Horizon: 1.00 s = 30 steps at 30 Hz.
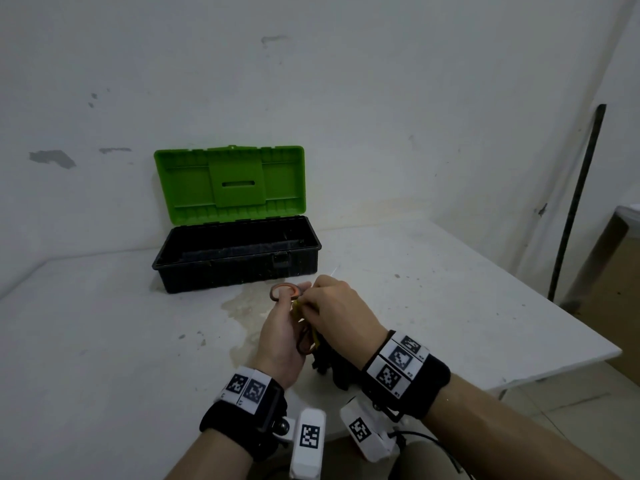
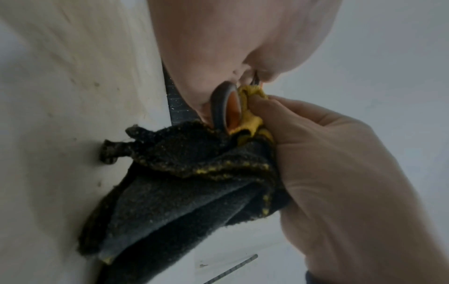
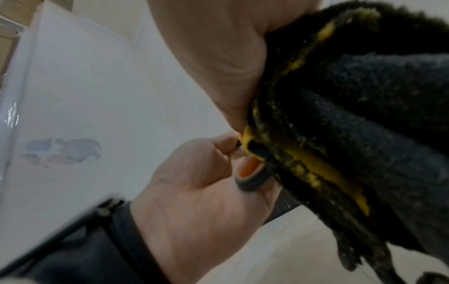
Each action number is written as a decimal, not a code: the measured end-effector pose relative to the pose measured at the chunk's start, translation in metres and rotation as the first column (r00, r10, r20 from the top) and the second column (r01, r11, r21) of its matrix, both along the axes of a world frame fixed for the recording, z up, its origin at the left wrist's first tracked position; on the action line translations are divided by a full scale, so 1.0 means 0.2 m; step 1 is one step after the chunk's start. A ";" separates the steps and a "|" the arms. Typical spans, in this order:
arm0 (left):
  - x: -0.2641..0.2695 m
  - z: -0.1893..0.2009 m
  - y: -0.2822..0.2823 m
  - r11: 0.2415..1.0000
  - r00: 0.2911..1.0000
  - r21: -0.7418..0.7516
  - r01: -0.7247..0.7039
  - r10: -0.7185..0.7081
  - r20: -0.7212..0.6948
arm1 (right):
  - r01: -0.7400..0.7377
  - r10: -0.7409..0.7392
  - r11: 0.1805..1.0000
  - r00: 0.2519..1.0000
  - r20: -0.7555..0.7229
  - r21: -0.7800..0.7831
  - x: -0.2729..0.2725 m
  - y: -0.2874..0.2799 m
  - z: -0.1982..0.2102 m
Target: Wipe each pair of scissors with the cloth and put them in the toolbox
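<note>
Head view first: scissors (image 1: 284, 292) sit in the left hand (image 1: 282, 336), one grey-and-orange handle ring poking out at its 12 o'clock, while the right hand (image 1: 337, 313) closes in from 3 o'clock with the cloth (image 1: 325, 363) bunched beneath. Toolbox (image 1: 239, 254) stands open on the counter (image 1: 104, 323) at 11 o'clock of both hands, nothing visible inside it. Blades are hidden, so a pull along them through thin cloth could, in my judgement, nick a finger or drag the pair loose.

Left wrist view: handle ring (image 2: 224, 107) shows edge-on at 12 o'clock of the cloth (image 2: 194, 182); the right hand (image 2: 340, 173) has its grip pinching the yellow-edged fold against the scissors.

Right wrist view: left hand (image 3: 206, 192) has its grip curled round the handle ring (image 3: 252, 173), thumb and finger tight together, with the cloth (image 3: 364, 115) touching the ring at its 2 o'clock.
</note>
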<state>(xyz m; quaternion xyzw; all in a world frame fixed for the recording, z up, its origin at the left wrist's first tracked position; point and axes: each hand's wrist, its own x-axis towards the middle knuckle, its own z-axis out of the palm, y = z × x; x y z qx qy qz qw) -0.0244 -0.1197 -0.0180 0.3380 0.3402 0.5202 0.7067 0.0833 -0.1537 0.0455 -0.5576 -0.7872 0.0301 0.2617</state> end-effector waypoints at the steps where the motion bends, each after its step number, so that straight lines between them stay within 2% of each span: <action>1: 0.00 -0.01 0.00 1.000 1.000 -0.004 -0.011 0.011 -0.015 | 0.019 -0.019 1.000 1.000 0.002 -0.006 0.00 0.00 0.00; 4: 0.02 -0.04 0.01 1.000 0.998 0.005 -0.020 0.021 -0.051 | 0.065 -0.065 0.998 0.998 0.003 -0.013 0.01 0.00 0.02; 9: 0.03 -0.04 -0.01 0.997 0.999 0.078 0.009 -0.005 -0.048 | 0.014 -0.014 1.000 1.000 0.006 -0.001 -0.02 0.00 0.01; 14: 0.01 -0.04 0.00 0.997 0.996 0.074 -0.035 0.041 -0.080 | 0.073 -0.073 0.997 0.997 0.024 -0.016 0.01 0.00 0.01; 16: 0.01 -0.04 -0.01 0.996 0.997 0.089 -0.029 0.036 -0.073 | 0.035 -0.035 0.999 0.999 0.001 0.005 0.01 -0.01 0.02; 19: 0.02 -0.04 -0.03 0.996 0.998 0.087 0.001 0.005 -0.064 | -0.035 0.035 0.999 0.998 0.044 -0.006 0.00 0.00 0.01; 23: 0.02 -0.03 -0.04 0.997 0.995 0.062 -0.056 0.060 -0.075 | -0.003 0.005 1.000 0.997 0.079 -0.017 0.01 0.01 -0.02; 25: 0.01 -0.03 -0.03 0.995 0.994 0.067 -0.070 0.076 -0.079 | -0.002 0.002 1.000 0.999 0.041 -0.008 0.03 0.01 0.00; 28: -0.01 -0.02 0.00 0.992 0.993 0.093 -0.088 0.095 -0.077 | 0.073 -0.067 0.996 0.991 -0.118 0.046 0.10 0.04 0.05; 30: -0.02 -0.01 0.01 0.990 0.991 0.106 -0.097 0.106 -0.078 | 0.104 -0.098 0.994 0.985 -0.139 0.032 0.13 0.06 0.05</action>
